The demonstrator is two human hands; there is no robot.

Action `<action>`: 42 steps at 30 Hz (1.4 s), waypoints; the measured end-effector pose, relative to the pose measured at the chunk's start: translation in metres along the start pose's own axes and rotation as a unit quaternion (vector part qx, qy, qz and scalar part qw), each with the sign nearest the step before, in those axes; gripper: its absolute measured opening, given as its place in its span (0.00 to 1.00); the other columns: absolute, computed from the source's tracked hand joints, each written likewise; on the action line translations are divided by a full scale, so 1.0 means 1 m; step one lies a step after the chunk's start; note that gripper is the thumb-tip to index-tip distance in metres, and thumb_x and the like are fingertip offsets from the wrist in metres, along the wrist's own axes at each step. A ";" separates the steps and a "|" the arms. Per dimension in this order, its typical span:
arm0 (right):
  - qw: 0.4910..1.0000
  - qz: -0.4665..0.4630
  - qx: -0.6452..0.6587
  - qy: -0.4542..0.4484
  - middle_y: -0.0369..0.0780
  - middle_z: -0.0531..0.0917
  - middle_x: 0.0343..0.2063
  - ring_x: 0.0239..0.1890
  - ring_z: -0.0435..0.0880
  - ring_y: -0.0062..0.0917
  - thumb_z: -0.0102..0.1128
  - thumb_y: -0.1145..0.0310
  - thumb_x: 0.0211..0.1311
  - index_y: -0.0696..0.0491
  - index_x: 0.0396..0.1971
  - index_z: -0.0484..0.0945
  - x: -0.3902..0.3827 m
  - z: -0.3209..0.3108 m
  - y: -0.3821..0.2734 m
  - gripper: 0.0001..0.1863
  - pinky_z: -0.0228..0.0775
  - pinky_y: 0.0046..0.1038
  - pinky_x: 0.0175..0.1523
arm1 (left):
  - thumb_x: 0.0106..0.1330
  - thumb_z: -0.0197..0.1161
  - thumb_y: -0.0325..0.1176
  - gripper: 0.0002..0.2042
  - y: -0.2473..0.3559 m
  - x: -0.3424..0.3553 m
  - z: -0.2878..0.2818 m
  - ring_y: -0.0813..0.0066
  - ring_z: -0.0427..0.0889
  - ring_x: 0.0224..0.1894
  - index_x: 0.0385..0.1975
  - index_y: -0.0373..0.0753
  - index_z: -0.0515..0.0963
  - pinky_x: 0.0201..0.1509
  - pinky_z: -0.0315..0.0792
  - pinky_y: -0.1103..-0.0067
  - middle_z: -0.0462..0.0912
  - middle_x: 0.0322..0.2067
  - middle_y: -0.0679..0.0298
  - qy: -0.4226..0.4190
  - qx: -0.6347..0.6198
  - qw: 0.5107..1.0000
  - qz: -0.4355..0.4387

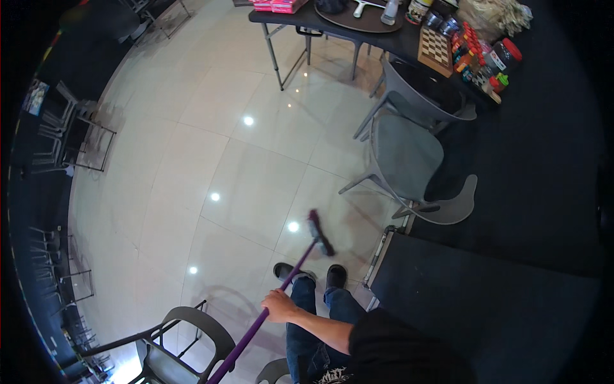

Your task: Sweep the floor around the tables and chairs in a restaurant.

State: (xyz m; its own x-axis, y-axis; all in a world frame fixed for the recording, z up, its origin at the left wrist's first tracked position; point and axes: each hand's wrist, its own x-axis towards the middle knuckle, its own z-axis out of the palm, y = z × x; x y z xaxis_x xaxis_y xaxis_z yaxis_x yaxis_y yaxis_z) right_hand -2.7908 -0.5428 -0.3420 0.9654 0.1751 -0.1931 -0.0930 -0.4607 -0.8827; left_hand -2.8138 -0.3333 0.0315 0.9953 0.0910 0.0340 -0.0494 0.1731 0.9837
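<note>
My right hand (pixel 279 304) is closed around the purple pole (pixel 248 335) of a broom, its forearm coming from a dark sleeve at the lower right. The pole slants down past the bottom edge. The broom head (pixel 320 232), blurred, rests on or just over the pale tiled floor (pixel 173 166), a little ahead of my shoes (pixel 336 276). My left hand is not in view.
Grey chairs (pixel 406 160) stand beside a dark raised platform (pixel 486 301). A table (pixel 268 17) at the top holds a chessboard (pixel 436 50), bottles and a round tray. Another chair (pixel 192 325) stands at the lower left; more chairs and tables line the far left.
</note>
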 end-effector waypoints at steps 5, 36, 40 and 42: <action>0.992 0.065 -0.108 -0.005 0.41 0.77 0.18 0.30 0.76 0.41 0.67 0.60 0.27 0.48 0.13 0.76 -0.060 -0.039 0.062 0.11 0.64 0.41 0.36 | 0.54 0.47 0.38 0.13 -0.053 -0.010 -0.018 0.70 0.58 0.20 0.10 0.43 0.59 0.30 0.57 0.69 0.57 0.11 0.67 0.055 -0.011 0.992 -0.115; 0.988 -0.088 0.066 0.106 0.40 0.72 0.17 0.29 0.72 0.36 0.63 0.69 0.32 0.51 0.11 0.67 0.206 0.124 -0.094 0.11 0.59 0.36 0.39 | 0.46 0.51 0.37 0.12 0.024 0.159 -0.077 0.72 0.59 0.12 0.09 0.41 0.58 0.21 0.57 0.71 0.58 0.08 0.65 -0.116 -0.006 0.979 0.167; 0.995 -0.045 -0.046 0.077 0.38 0.73 0.14 0.26 0.73 0.37 0.67 0.67 0.27 0.49 0.10 0.69 0.140 0.082 -0.066 0.12 0.61 0.36 0.35 | 0.62 0.51 0.39 0.21 0.025 0.163 -0.117 0.77 0.56 0.06 0.06 0.48 0.56 0.14 0.52 0.79 0.60 0.05 0.72 -0.071 -0.012 0.995 0.063; 0.998 0.000 -0.032 0.049 0.41 0.72 0.10 0.20 0.74 0.37 0.67 0.67 0.26 0.50 0.04 0.66 0.129 0.065 -0.031 0.15 0.62 0.36 0.26 | 0.64 0.50 0.38 0.18 -0.030 0.160 -0.121 0.77 0.57 0.08 0.11 0.45 0.58 0.16 0.54 0.79 0.57 0.05 0.72 -0.054 -0.065 0.995 0.042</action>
State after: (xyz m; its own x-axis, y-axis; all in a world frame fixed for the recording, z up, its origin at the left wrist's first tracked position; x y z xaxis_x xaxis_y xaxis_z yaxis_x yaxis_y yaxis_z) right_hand -2.6788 -0.4495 -0.3673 0.9850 0.0910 -0.1466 -0.0795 -0.5151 -0.8534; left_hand -2.6635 -0.2055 -0.0137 0.9899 0.0049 0.1417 -0.1369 0.2955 0.9455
